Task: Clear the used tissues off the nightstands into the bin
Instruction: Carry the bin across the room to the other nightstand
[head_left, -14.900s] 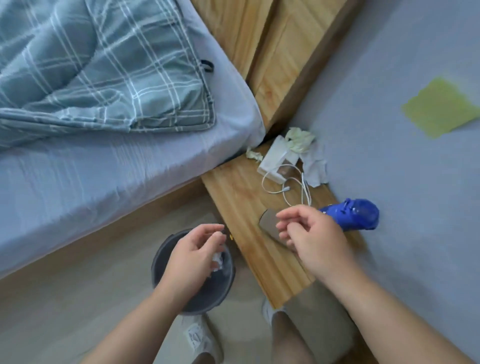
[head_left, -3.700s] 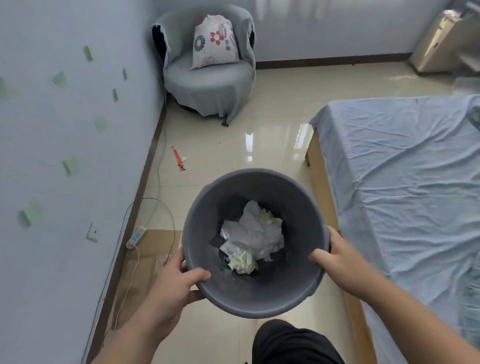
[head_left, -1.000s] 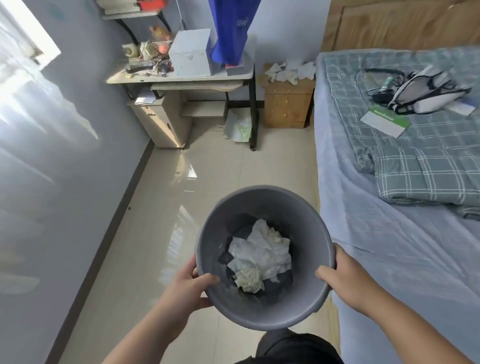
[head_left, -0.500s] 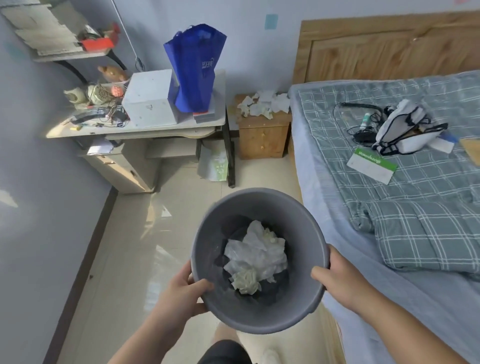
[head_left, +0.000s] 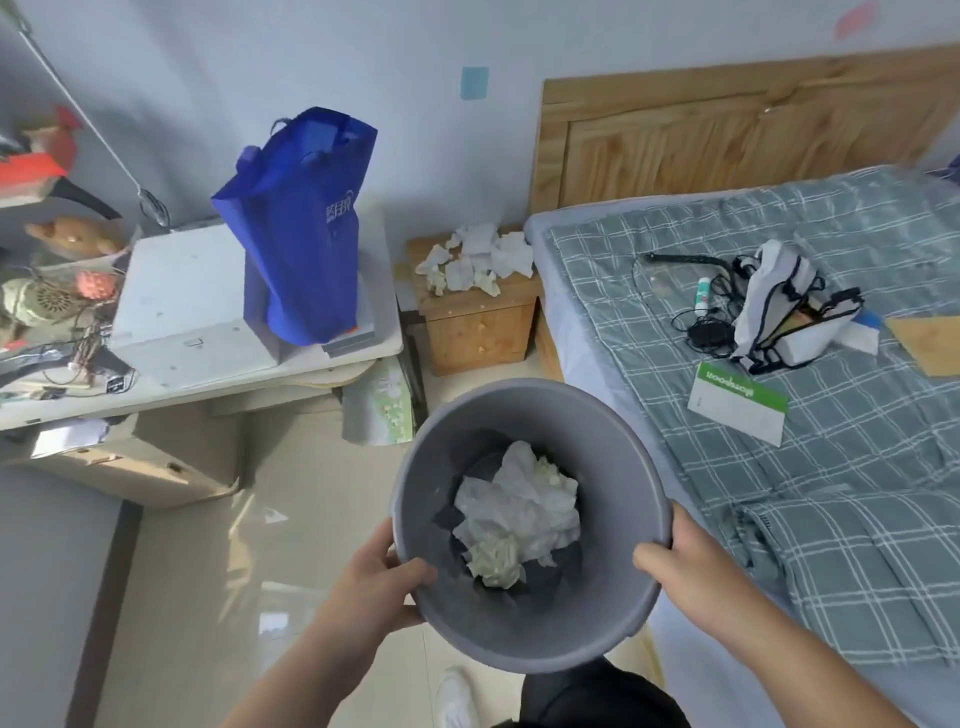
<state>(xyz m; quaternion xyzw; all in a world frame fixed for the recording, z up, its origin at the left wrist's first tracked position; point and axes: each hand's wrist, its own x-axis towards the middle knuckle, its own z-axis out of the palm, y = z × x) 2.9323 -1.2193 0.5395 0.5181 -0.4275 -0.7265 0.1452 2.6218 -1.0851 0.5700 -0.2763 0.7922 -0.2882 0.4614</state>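
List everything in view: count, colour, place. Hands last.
bin: one, grey, held above the floor beside the bed
tissues in the bin: crumpled heap, white and yellowish, inside it
tissues on the nightstand: several, white, scattered on top
nightstand: one, wooden, between desk and bed
desk: one, pale, left
bag: one, blue, upright on the desk
box: one, white, on the desk
bed: one, grey checked cover, right
card: one, green and white, on the bed
left hand: one, grips the bin's left rim
right hand: one, grips the bin's right rim
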